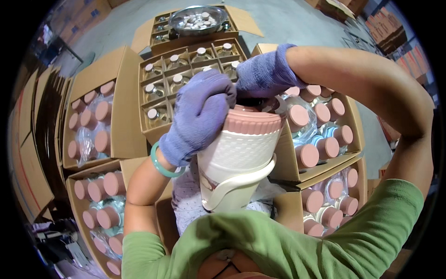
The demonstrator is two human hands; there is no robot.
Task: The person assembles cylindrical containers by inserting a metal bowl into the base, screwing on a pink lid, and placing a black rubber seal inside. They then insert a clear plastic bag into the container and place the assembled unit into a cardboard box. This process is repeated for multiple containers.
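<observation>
Grey floor, open cartons all round, white jug close before the person's body, gloved left hand curled at its pink rim, right hand just beside, both grips hidden.

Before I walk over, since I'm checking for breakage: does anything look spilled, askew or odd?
Nothing looks spilled or broken. Slightly odd: the shiny bowl of small pale pieces at the far side sits atop an open bottle carton, covering part of it.
</observation>
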